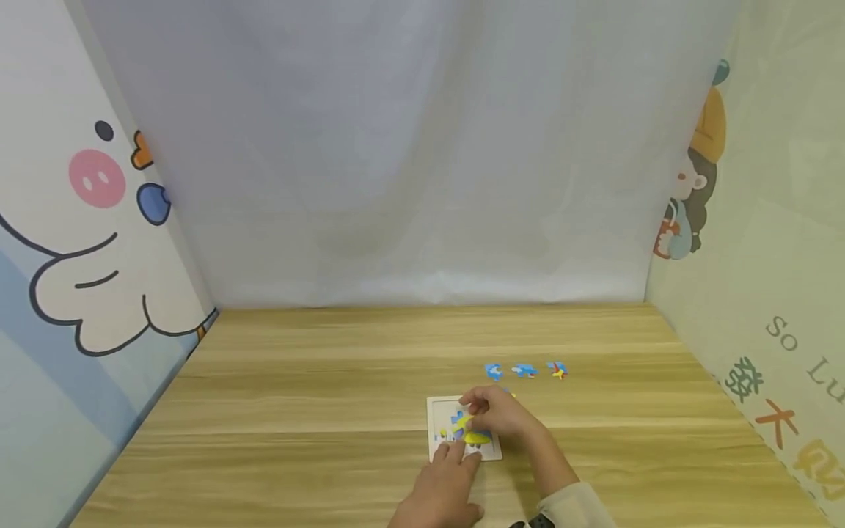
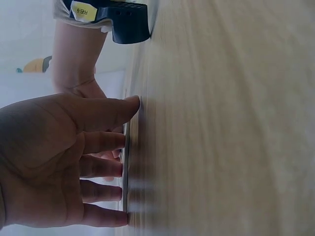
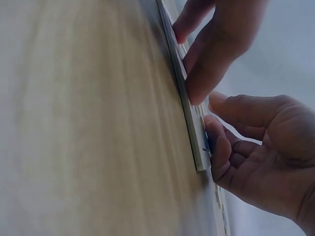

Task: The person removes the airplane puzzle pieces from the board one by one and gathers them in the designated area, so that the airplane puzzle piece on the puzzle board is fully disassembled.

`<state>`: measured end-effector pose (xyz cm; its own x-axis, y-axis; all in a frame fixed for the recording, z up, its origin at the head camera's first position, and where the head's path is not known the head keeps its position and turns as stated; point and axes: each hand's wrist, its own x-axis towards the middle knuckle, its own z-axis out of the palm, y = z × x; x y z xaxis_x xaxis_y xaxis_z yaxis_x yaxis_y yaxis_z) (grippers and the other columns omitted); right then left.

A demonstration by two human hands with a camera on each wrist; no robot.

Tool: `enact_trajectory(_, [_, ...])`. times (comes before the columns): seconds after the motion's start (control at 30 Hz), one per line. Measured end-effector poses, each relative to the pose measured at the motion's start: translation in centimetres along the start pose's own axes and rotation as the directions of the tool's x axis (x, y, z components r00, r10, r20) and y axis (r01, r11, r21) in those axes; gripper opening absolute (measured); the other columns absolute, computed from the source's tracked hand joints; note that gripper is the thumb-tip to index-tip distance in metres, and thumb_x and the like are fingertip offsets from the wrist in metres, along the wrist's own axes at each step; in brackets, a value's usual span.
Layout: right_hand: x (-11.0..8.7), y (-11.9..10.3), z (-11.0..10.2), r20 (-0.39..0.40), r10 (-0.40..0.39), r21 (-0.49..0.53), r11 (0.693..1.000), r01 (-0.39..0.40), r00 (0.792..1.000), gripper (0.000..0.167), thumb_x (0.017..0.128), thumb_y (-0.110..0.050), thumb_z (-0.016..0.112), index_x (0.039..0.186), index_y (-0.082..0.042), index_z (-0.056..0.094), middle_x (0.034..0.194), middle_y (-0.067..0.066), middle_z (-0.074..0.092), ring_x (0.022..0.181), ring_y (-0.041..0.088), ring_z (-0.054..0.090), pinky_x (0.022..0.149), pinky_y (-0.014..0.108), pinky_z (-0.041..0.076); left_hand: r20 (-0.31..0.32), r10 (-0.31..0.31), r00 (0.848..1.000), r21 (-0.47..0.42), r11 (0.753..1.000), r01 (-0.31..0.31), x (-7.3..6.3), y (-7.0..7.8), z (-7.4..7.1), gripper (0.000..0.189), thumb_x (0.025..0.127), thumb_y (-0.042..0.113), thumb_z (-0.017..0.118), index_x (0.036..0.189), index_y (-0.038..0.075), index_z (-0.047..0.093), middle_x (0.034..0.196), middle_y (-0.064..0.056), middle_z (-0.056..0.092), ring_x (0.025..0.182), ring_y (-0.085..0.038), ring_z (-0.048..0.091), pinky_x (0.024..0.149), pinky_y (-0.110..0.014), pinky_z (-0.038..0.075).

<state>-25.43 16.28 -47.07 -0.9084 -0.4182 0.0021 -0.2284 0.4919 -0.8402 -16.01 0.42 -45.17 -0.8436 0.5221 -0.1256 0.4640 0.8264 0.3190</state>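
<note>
A small jigsaw puzzle board with a pale frame lies near the table's front, partly filled with blue and yellow pieces. My left hand rests on its near edge, fingers nearly straight, and the left wrist view shows the fingertips along the board's edge. Above the board's right part, my right hand has curled fingers and thumb at a blue puzzle piece, low against the board. Those fingers hide much of the piece. Part of the picture, a yellow shape, shows between the hands.
Beyond the board lie loose puzzle pieces: a blue one, a blue-and-white one and a red-and-yellow one. Another piece peeks out behind my right hand. The wooden table meets a pale curtain at the back and printed panels at both sides.
</note>
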Motion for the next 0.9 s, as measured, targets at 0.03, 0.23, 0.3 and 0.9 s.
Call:
enact_trajectory(0.03, [0.0, 0.0, 0.0, 0.001, 0.008, 0.005, 1.0, -0.008, 1.0, 0.029, 0.074, 0.005, 0.069, 0.102, 0.003, 0.063, 0.086, 0.005, 0.057, 0.082, 0.019, 0.051, 0.074, 0.033, 0.046, 0.005, -0.003, 1.0, -0.001, 1.0, 0.003, 0.0, 0.0, 0.0, 0.067, 0.073, 0.033, 0.077, 0.129, 0.007, 0.053, 0.137, -0.015, 0.042, 0.125, -0.037, 0.037, 0.089, -0.048, 0.044])
enact_trajectory(0.23, [0.1, 0.0, 0.2, 0.025, 0.012, -0.033, 0.999, -0.011, 1.0, 0.025, 0.073, 0.005, 0.069, 0.098, 0.002, 0.065, 0.084, 0.004, 0.056, 0.08, 0.018, 0.049, 0.071, 0.034, 0.045, 0.03, -0.02, 0.999, 0.006, 1.0, 0.019, 0.3, 0.1, 0.0, 0.067, 0.074, 0.035, 0.077, 0.13, 0.009, 0.052, 0.138, -0.014, 0.041, 0.126, -0.036, 0.037, 0.09, -0.049, 0.043])
enact_trajectory(0.3, [0.2, 0.0, 0.3, 0.023, 0.013, -0.049, 0.999, -0.012, 1.0, 0.024, 0.073, 0.006, 0.068, 0.097, 0.002, 0.066, 0.083, 0.003, 0.055, 0.078, 0.018, 0.049, 0.07, 0.033, 0.045, 0.031, -0.025, 0.999, 0.01, 1.0, 0.025, 0.3, 0.1, 0.0, 0.067, 0.074, 0.036, 0.077, 0.13, 0.01, 0.052, 0.138, -0.014, 0.041, 0.125, -0.035, 0.037, 0.09, -0.05, 0.043])
enact_trajectory(0.9, [0.0, -0.8, 1.1, -0.04, 0.036, -0.073, 0.997, -0.039, 0.999, 0.028, 0.069, 0.01, 0.07, 0.092, -0.004, 0.061, 0.083, 0.006, 0.05, 0.077, 0.019, 0.046, 0.066, 0.033, 0.043, 0.015, -0.018, 1.0, 0.033, 0.999, 0.018, 0.5, 0.0, 0.2, 0.067, 0.072, 0.036, 0.078, 0.128, 0.009, 0.053, 0.136, -0.013, 0.043, 0.122, -0.033, 0.039, 0.085, -0.048, 0.046])
